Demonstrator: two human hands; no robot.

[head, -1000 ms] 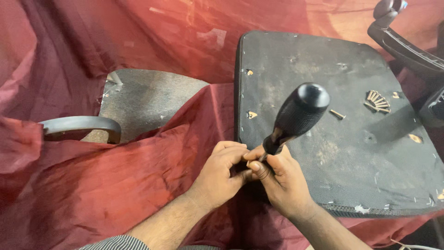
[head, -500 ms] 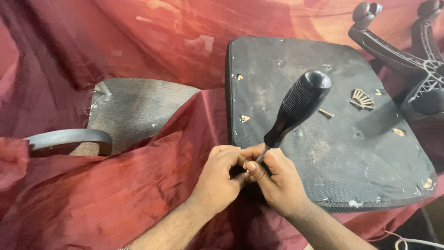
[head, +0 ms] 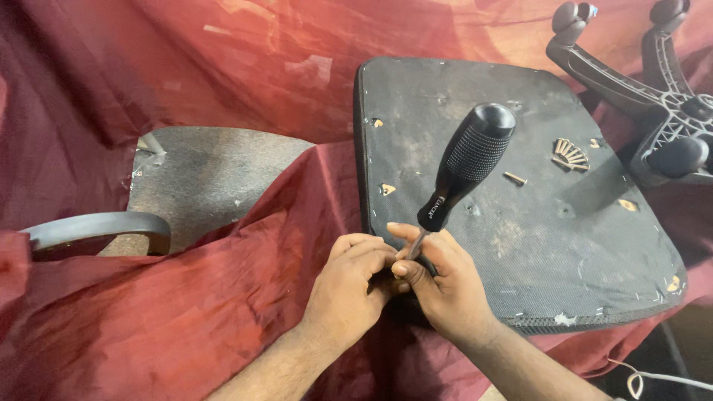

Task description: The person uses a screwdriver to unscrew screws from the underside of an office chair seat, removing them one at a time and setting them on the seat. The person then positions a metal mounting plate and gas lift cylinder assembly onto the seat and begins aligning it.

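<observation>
Scanning the head view for pkgs, signs, screens: none that I can make out. Only marking I get is a small light-coloured printed label (head: 440, 201) on the black screwdriver handle (head: 468, 163), low down near the collar, running lengthwise along the grip, just above where my right hand (head: 445, 286) pinches the shaft. Narrow strip of pale lettering on black, too small to say more. No sticker or tag that I can see on the dark seat underside (head: 520, 245) or the red cloth (head: 148, 319).
</observation>
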